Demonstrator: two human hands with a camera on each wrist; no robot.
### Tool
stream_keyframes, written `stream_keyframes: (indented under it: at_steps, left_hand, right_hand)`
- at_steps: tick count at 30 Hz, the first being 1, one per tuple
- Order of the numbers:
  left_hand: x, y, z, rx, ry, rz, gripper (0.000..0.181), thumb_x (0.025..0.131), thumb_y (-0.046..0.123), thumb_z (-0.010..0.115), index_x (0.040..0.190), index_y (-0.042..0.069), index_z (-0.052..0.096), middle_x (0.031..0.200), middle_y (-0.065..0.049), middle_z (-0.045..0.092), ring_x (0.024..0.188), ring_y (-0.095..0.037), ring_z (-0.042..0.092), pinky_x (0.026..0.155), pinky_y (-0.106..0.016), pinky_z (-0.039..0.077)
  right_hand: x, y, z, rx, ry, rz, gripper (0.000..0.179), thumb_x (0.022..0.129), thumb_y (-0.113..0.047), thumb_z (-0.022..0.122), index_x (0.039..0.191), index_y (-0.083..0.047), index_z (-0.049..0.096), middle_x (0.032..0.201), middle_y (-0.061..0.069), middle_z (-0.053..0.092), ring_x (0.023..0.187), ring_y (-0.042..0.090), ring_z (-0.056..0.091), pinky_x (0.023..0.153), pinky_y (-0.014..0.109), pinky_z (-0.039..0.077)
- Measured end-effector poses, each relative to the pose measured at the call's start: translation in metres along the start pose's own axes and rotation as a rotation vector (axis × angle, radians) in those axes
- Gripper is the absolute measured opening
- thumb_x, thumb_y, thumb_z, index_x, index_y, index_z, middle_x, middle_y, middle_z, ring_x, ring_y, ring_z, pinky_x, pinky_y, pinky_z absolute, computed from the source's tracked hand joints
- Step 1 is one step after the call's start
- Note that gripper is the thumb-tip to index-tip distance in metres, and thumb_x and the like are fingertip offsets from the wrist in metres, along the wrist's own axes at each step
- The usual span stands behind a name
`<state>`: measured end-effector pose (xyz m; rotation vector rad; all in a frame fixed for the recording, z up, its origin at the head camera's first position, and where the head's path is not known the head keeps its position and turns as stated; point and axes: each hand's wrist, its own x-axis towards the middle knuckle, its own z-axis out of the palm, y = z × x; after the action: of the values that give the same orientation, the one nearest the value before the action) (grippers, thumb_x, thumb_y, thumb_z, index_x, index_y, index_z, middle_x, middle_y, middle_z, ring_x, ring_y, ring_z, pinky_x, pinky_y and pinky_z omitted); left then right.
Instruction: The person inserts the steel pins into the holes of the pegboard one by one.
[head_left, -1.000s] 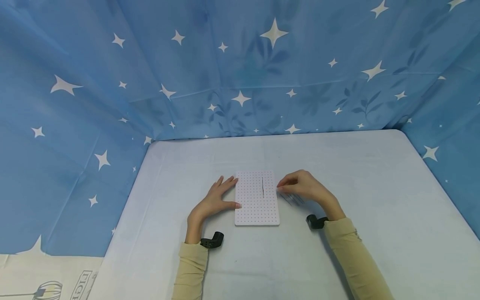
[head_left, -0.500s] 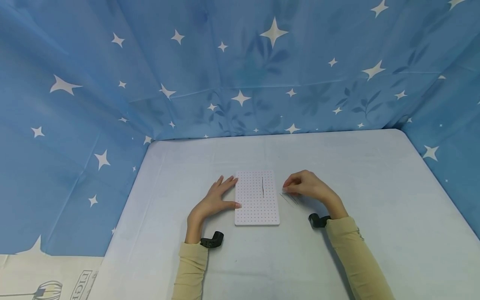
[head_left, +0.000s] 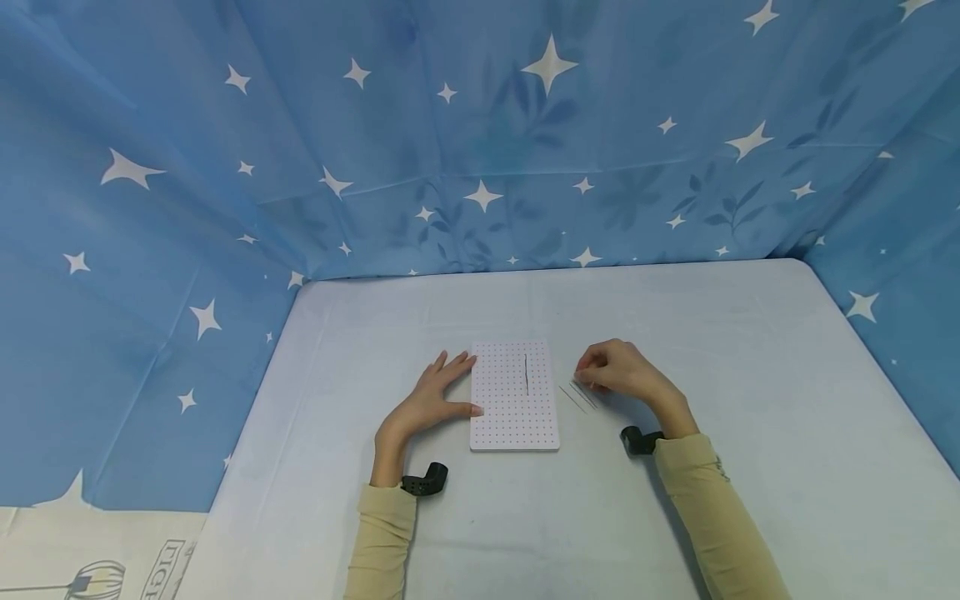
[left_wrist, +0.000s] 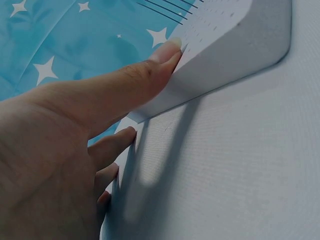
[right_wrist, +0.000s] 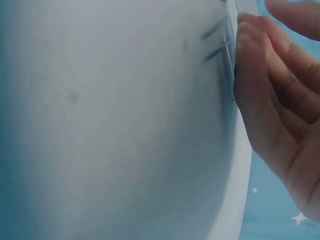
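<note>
A white pegboard (head_left: 513,425) with rows of small holes lies on the table. My left hand (head_left: 427,402) rests at its left side with fingers spread, the thumb (left_wrist: 165,55) on its near-left edge. Three thin dark rods (left_wrist: 167,10) stick up from the board in the left wrist view; from the head view they line up as one dark line. To the right of the board, several thin metal rods (head_left: 575,400) lie slantwise on the table. The fingertips of my right hand (head_left: 618,368) are drawn together at their far ends; I cannot tell whether a rod is pinched between them.
A white cloth covers the table (head_left: 450,533). Behind it and at both sides hangs a blue curtain (head_left: 420,125) with white stars. A black wrist camera (head_left: 425,481) sits on the left wrist, another black camera (head_left: 640,442) on the right.
My right hand has moved right, away from the board's right edge, to the far ends of the loose rods, which show more fully. The left hand and board have stayed put.
</note>
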<state>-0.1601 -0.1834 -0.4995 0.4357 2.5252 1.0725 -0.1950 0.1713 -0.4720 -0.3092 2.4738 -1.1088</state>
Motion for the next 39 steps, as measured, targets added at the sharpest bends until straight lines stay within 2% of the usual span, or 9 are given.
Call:
stream_keyframes:
  at_steps: [9,15,24,29,39]
  left_hand:
    - [0.0005,0.0005,-0.0007,0.005,-0.003,-0.009,0.091,0.088,0.039,0.081,0.163,0.019,0.033,0.172,-0.002,0.022,0.161,-0.029,-0.004,0.128,-0.061,0.002]
    - [0.0006,0.0018,-0.0007,0.007,0.004,-0.01,0.092,0.087,0.04,0.082,0.163,0.019,0.034,0.171,-0.002,0.023,0.161,-0.03,-0.002,0.128,-0.061,0.002]
    - [0.0006,0.001,0.0,-0.008,0.009,-0.005,0.091,0.086,0.04,0.082,0.162,0.018,0.036,0.171,-0.004,0.025,0.161,-0.032,-0.002,0.127,-0.065,0.003]
    - [0.0004,0.0006,0.0004,-0.006,0.008,0.0,0.091,0.086,0.04,0.082,0.162,0.017,0.036,0.171,-0.004,0.025,0.161,-0.032,-0.001,0.127,-0.065,0.004]
    - [0.0,0.0023,0.0004,0.0,0.005,-0.005,0.091,0.087,0.04,0.082,0.162,0.017,0.036,0.171,-0.004,0.024,0.161,-0.032,-0.002,0.128,-0.061,0.001]
  right_hand:
    - [-0.0019,0.0021,-0.0055,-0.012,-0.008,0.029,0.016,0.095,-0.014,0.071,0.099,0.001,0.074,0.083,0.008,0.072,0.071,0.017,0.065,0.066,0.031,0.059]
    - [-0.0023,0.0014,-0.0073,-0.049,-0.013,0.065,0.017,0.094,-0.015,0.072,0.098,0.001,0.076,0.081,0.006,0.072,0.069,0.016,0.064,0.064,0.029,0.056]
    - [-0.0032,0.0006,-0.0062,-0.108,0.023,0.128,0.017,0.093,-0.013,0.072,0.095,0.002,0.078,0.069,0.004,0.065,0.065,0.016,0.058,0.059,0.027,0.049]
    - [-0.0023,-0.0005,-0.0037,-0.119,0.044,0.153,0.015,0.091,-0.011,0.073,0.093,0.003,0.079,0.068,0.005,0.065,0.065,0.017,0.058,0.059,0.027,0.048]
    - [-0.0034,-0.0044,-0.0026,-0.189,0.059,0.137,0.013,0.088,-0.009,0.074,0.084,0.002,0.079,0.064,0.005,0.065,0.06,0.016,0.056,0.055,0.027,0.046]
